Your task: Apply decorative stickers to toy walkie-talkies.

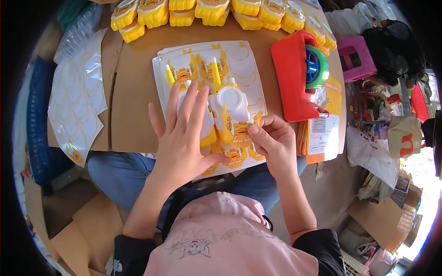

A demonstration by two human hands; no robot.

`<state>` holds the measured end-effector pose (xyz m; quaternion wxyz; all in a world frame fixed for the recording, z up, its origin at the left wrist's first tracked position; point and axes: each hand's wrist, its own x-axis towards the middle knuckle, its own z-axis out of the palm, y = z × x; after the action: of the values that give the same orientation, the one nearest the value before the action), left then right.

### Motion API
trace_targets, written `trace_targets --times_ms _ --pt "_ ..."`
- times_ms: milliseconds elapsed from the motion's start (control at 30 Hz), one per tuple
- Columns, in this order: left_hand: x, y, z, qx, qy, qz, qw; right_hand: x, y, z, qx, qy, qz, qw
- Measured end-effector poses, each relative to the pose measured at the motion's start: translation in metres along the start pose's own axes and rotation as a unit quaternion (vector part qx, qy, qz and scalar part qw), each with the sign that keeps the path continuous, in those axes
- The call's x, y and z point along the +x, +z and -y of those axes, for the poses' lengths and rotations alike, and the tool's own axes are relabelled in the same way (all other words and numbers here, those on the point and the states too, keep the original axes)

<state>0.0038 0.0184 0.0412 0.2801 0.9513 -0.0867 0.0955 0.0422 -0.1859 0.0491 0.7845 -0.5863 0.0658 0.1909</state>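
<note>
Two yellow-and-white toy walkie-talkies lie side by side on a stack of sticker sheets (pixel 246 64) printed with yellow cartoon ducks. The right walkie-talkie (pixel 231 97) shows a round white speaker grille and a yellow antenna. My left hand (pixel 181 138) spreads its fingers over the left walkie-talkie (pixel 208 125), covering much of it. It is open; whether it presses on the toy I cannot tell. My right hand (pixel 276 145) pinches the right edge of a duck sticker (pixel 240 130) between thumb and fingers. This sticker lies over the lower part of the right walkie-talkie.
A red tape dispenser (pixel 289 76) with a green-rimmed roll stands to the right, near orange printed cards (pixel 315 154). Several yellow toys (pixel 212 10) line the far edge. Peeled sheets (pixel 76 99) lie at left on the cardboard tabletop (pixel 133 96). A purple stool (pixel 357 60) stands beyond.
</note>
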Motion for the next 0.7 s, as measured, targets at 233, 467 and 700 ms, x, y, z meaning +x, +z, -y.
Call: trace_targets --times_ms 233,467,700 --pt "0.013 0.004 -0.002 0.006 0.006 0.000 1.000 0.012 0.004 -0.001 -0.160 -0.027 -0.039 0.986" --pt "0.014 0.009 0.000 -0.004 0.000 -0.003 1.000 0.020 0.005 0.006 -0.147 0.025 -0.002 0.989" --pt "0.017 0.006 -0.006 0.020 -0.009 0.018 1.000 0.022 0.007 0.008 -0.199 0.008 -0.030 0.979"
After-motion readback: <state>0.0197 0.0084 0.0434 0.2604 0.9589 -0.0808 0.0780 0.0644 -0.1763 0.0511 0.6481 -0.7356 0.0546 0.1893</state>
